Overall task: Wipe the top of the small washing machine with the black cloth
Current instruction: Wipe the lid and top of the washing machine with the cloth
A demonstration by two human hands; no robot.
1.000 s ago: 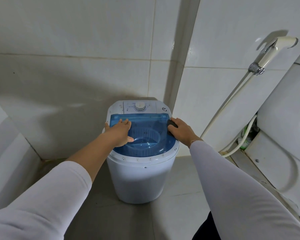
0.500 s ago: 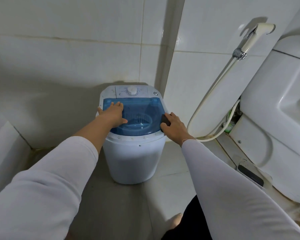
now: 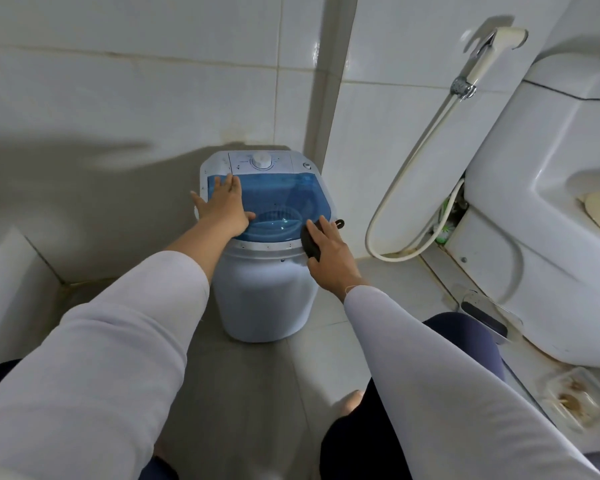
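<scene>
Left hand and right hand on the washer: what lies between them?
In the head view, only the translucent blue lid of the small white washing machine lies between the flat left hand and the right hand pressing the black cloth.

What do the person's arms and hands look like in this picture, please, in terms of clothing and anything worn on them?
Both arms wear long, close-fitting sleeves of pale, smooth fabric. The left sleeve is pushed back, leaving the forearm bare; the right sleeve reaches the wrist. The left hand and right hand are bare, with no gloves. No rings or watch show. A thin thread-like line crosses the right wrist; I cannot tell what it is.
</scene>
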